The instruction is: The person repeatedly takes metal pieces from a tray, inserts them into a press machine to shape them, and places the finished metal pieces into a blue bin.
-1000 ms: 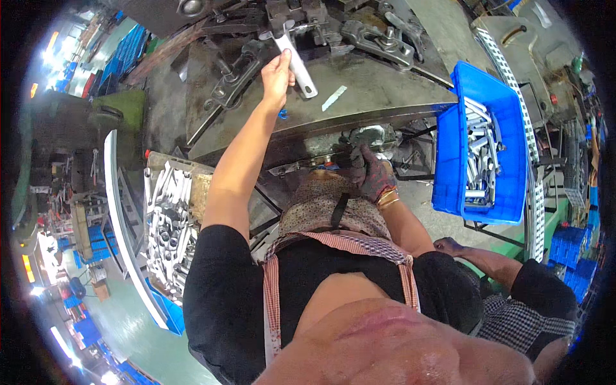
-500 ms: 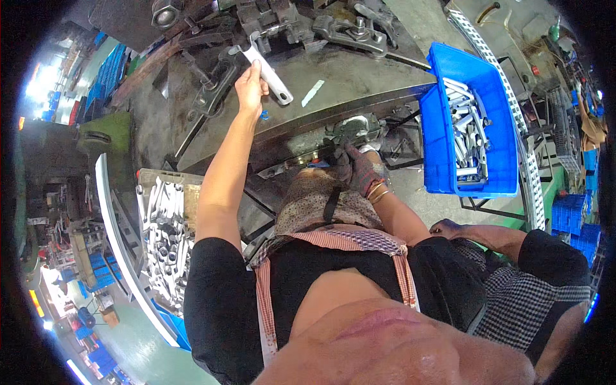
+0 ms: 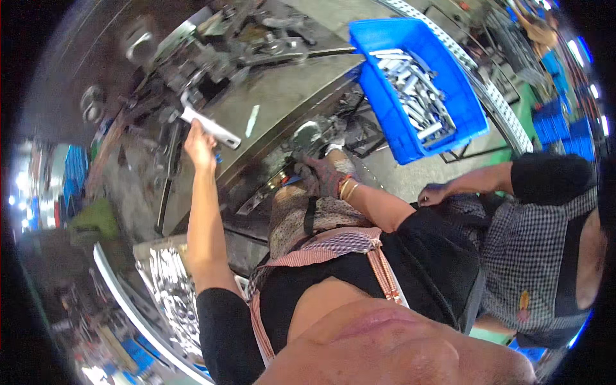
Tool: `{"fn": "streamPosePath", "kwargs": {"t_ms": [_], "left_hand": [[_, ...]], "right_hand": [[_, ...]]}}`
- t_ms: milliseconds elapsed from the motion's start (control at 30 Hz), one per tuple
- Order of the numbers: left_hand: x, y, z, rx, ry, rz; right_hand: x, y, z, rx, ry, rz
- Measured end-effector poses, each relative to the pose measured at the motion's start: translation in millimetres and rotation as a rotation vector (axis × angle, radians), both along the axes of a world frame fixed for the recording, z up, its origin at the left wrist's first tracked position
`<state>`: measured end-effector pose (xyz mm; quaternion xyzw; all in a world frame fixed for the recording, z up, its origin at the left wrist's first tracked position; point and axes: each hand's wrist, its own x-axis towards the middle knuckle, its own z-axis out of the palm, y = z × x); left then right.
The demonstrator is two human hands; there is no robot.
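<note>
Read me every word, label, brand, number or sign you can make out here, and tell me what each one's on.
There is no text I can read in this view.
Yellow and red patch on the co-worker's checked apron: too blurred to tell if it bears lettering.
Metal piece in the left hand: no legible marking.
Blue bin: none legible.

Held part [image 3: 217,131] — smooth, probably metal.

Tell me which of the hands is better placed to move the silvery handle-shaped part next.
Probably the left hand: it grips the silvery part over the bench. The gloved right hand is apart from the part, down near the bench's front edge.
</note>
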<state>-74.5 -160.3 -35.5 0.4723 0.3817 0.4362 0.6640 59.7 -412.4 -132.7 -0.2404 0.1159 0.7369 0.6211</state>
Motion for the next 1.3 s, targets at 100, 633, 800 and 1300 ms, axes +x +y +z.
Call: {"fn": "streamPosePath", "kwargs": {"t_ms": [100,633,800,1300], "left_hand": [[10.3,-6.3,2.6,-0.012,-0.025,-0.015],[8.4,-10.2,9.6,0.051,0.066,-0.044],[8.6,-15.5,11.4,0.027,0.072,0.051],[-5.3,-4.8,-3.0,0.027,0.047,0.025]], "right_hand": [[-1.2,2.3,8.4,-0.186,-0.137,-0.067],[-19.7,-42.3,-21.6,0.517,-1.889,0.034],[-32.4,-22.3,-58.4,0.237,-0.750,0.140],[-26.1,-24.2,-29.8,0.057,-0.240,0.140]]}}
